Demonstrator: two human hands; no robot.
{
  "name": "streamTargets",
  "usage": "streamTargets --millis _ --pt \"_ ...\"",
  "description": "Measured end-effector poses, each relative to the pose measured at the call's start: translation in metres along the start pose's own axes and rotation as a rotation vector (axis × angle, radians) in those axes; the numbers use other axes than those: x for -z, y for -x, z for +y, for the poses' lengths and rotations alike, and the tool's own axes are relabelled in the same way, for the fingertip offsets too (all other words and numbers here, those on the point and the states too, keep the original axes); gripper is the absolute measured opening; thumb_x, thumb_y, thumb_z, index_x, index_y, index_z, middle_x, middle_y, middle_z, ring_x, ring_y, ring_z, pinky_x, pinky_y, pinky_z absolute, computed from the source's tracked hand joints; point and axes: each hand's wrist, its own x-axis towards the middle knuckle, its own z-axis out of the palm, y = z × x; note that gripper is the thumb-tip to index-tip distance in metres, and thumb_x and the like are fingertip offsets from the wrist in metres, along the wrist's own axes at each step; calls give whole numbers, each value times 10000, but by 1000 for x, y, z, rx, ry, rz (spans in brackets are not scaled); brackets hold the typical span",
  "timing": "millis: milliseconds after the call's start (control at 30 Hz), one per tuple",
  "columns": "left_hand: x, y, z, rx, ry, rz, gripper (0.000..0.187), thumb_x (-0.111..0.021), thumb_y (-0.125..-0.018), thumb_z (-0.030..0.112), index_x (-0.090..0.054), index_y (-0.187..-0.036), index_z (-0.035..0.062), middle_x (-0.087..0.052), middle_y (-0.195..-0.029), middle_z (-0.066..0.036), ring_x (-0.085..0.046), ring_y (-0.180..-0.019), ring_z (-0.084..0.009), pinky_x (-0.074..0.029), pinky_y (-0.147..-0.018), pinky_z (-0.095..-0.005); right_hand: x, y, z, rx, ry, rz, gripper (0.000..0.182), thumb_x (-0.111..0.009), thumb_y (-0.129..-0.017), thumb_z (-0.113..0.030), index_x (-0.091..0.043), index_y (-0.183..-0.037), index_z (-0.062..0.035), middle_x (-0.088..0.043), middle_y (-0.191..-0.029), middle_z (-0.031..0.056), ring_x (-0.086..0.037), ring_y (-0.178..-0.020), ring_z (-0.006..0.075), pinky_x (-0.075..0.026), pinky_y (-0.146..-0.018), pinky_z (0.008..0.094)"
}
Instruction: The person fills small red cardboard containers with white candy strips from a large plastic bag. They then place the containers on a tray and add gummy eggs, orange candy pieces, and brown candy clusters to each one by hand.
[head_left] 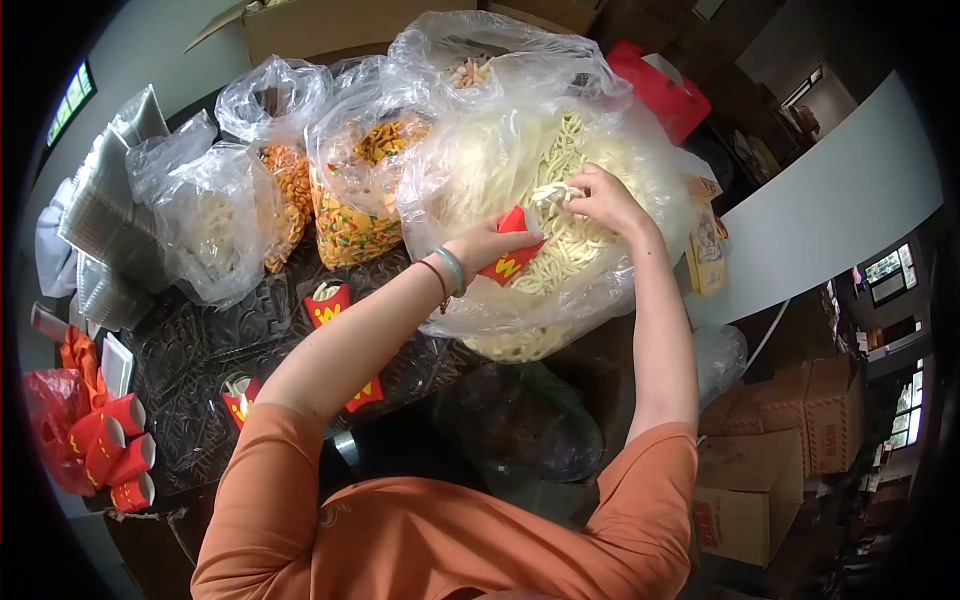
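Note:
My left hand (478, 246) is closed around a red fry carton (507, 265) with a yellow letter on its front, tilted over the big clear plastic bag (440, 315). Just right of the carton's mouth, my right hand (606, 203) pinches a small bunch of pale fry-shaped sticks (550, 193). Beneath both hands, a heap of the same pale sticks (570, 250) fills the bag. On the dark table left of my left forearm stands a filled red carton (326, 308); another filled carton (238, 400) is nearer me. A third carton (366, 393) is partly hidden by my arm.
Clear bags of orange snacks (360, 225) and pale pieces (215, 235) stand left of the big bag. Stacked clear plastic trays (105, 200) are farther left. Several red cartons (115, 455) lie at the table's left edge. Cardboard boxes (750, 490) sit on the right.

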Motion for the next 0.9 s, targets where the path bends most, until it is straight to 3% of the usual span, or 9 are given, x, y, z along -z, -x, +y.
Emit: streamTargets --millis 200,300,367,467,600,667,733,833,900 --pt "4 -17 -23 -127 -27 -45 540 -757 -846 392 -553 -1226 66 -650 -1016 -43 -636 -860 -124 -529 -741 -271 -5 18 -47 200 279 -170 280 -693 -742 -69 -670 -1012 3 -587 -1022 122 -602 -939 247 -485 -857 330" --pt "6 -10 -25 -116 52 -89 542 -741 -858 411 -551 -1231 67 -655 -1035 -53 -645 -867 -132 -535 -742 -274 -8 20 -43 246 15 -219 308 -656 -783 -35 -623 -1086 8 -619 -1046 100 -612 -939 206 -486 -840 313" --pt "7 -6 -24 -113 85 -116 540 -729 -865 422 -550 -1232 69 -660 -1039 -59 -653 -862 -138 -541 -730 -277 -9 20 -35 57 -433 -406 311 -604 -829 -20 -588 -1138 7 -642 -1059 74 -608 -928 156 -483 -823 288" --pt "8 -9 -27 -28 94 -133 557 -672 -907 429 -499 -1291 63 -649 -1090 -69 -661 -937 -156 -561 -797 -301 -18 16 -35 60 -396 -483 266 -595 -863 -36 -600 -1125 8 -646 -1051 48 -588 -899 120 -476 -802 267" --pt "12 -7 -24 23 178 -57 530 -670 -899 444 -537 -1243 63 -680 -1058 -91 -689 -856 -176 -571 -718 -286 -8 21 -48 240 -61 -344 288 -691 -823 -224 -672 -1012 -6 -619 -1005 93 -591 -893 195 -475 -802 323" --pt "13 -6 -25 82 148 -64 532 -667 -901 440 -535 -1248 58 -683 -1075 -100 -693 -875 -182 -574 -737 -290 -6 13 -49 163 -201 -166 312 -691 -843 -278 -695 -1023 -22 -608 -1061 102 -596 -966 226 -471 -870 318" --pt "15 -13 -27 181 92 -192 548 -654 -910 433 -516 -1276 50 -687 -1096 -114 -701 -904 -205 -580 -773 -312 -20 -7 -31 299 -266 -143 344 -655 -887 -343 -703 -1048 -43 -635 -1074 95 -610 -991 221 -465 -913 314" --pt "15 -14 -30 112 91 -229 549 -622 -936 426 -492 -1307 44 -674 -1122 -126 -697 -934 -220 -582 -807 -336 -31 -13 -25 148 -421 -442 354 -538 -985 -355 -681 -1112 -57 -664 -975 29 -596 -922 127 -467 -849 303" --pt "17 -10 -29 74 181 -206 554 -605 -946 433 -480 -1320 42 -665 -1140 -131 -692 -948 -221 -581 -822 -344 -6 12 -52 -359 -501 -473 368 -518 -996 -345 -661 -1165 -51 -671 -974 15 -588 -859 99 -465 -772 283"
